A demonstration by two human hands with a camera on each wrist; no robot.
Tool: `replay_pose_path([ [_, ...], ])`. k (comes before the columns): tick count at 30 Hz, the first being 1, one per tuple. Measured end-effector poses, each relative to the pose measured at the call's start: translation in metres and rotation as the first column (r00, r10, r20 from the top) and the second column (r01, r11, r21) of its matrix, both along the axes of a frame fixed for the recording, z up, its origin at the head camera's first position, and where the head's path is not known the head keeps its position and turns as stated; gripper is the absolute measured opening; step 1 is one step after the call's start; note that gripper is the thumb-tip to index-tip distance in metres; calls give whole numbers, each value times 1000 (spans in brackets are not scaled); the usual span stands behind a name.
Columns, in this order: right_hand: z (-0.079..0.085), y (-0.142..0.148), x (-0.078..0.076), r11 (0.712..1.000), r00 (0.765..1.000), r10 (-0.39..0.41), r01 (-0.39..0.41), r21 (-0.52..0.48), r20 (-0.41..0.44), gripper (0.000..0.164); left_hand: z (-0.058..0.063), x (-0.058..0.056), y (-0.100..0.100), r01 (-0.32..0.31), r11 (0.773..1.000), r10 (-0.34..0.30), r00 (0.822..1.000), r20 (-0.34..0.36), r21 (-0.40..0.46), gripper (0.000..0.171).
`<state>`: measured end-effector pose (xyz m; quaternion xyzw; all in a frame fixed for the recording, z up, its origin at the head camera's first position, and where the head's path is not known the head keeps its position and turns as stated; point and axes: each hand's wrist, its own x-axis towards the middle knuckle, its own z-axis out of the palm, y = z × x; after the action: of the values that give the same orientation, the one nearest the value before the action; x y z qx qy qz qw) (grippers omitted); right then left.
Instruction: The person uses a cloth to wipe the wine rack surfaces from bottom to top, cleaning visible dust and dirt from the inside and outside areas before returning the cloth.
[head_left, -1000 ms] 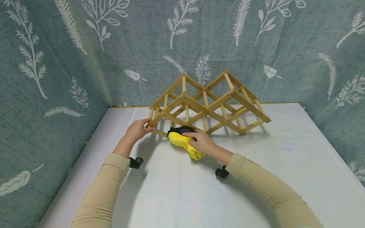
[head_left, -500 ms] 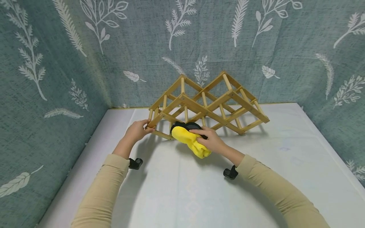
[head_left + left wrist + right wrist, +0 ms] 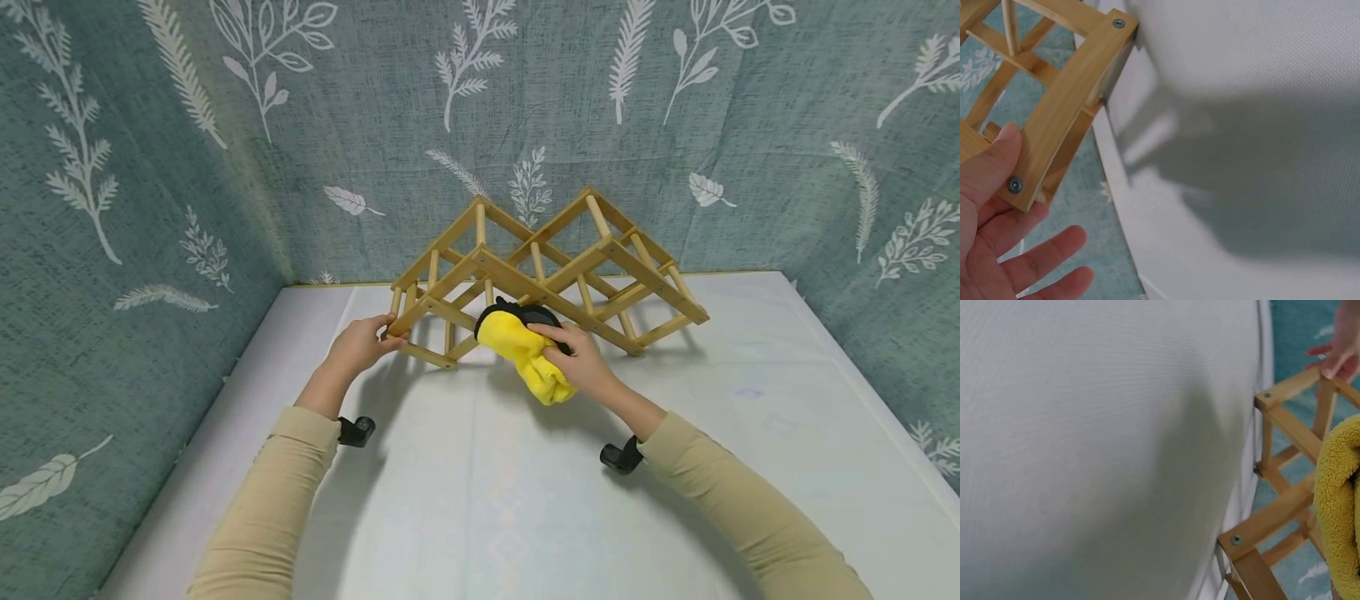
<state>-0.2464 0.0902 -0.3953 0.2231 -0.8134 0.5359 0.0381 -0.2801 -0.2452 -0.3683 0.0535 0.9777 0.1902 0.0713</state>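
A folding wooden wine rack [image 3: 543, 287], made of crossed slats and round dowels, stands in a zigzag near the back of the table. My left hand [image 3: 358, 343] grips its left end. In the left wrist view the thumb lies on one side of a slat [image 3: 1063, 106] and a finger on the other, with the remaining fingers spread. My right hand [image 3: 581, 362] holds a fluffy yellow cloth with a black part [image 3: 517, 337] against the front slats, left of the middle. The yellow pile [image 3: 1338, 506] fills the right edge of the right wrist view.
The white-covered table [image 3: 450, 500] meets a teal leaf-patterned curtain [image 3: 360, 125] at the back and sides. Black wrist cameras [image 3: 621, 457] hang from both wrists. The rack's shadow falls on the table in the left wrist view.
My right hand has slid the yellow cloth rightward and slightly upward along the rack's front slats. The left hand keeps its grip, and the rack stays nearly in place.
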Motion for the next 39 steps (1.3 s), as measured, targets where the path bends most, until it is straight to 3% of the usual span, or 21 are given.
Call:
replay_pose_path([
  [4, 18, 4, 11, 998, 998, -55, 54, -16, -32, 36, 0, 0, -1, -5, 1000, 5, 1000, -1, 3, 59],
  [8, 24, 9, 16, 997, 997, -75, 75, -10, -32, 36, 0, 1, -1, -6, 1000, 6, 1000, -4, 2, 58],
  [12, 19, 17, 19, 998, 996, -65, 64, -22, -60, 35, 0, 2, -1, -6, 1000, 6, 1000, -6, 0, 58],
  [19, 0, 31, 13, 993, 974, -71, 50, -104, -213, 35, 0, 2, -2, -7, 1000, 7, 1000, -3, -4, 59],
  [22, -2, 28, 11, 994, 971, -44, 19, -108, -234, 34, 0, 2, -3, -6, 1000, 6, 1000, -7, -6, 59],
  [32, -22, -5, 0, 995, 988, 91, -86, 41, -125, 34, 1, 2, -3, 1, 1000, -1, 1000, -11, 11, 56],
  [39, -20, -1, -9, 999, 994, 20, -17, 35, -111, 34, -1, 0, -2, 7, 1000, -7, 1000, -17, 15, 55],
])
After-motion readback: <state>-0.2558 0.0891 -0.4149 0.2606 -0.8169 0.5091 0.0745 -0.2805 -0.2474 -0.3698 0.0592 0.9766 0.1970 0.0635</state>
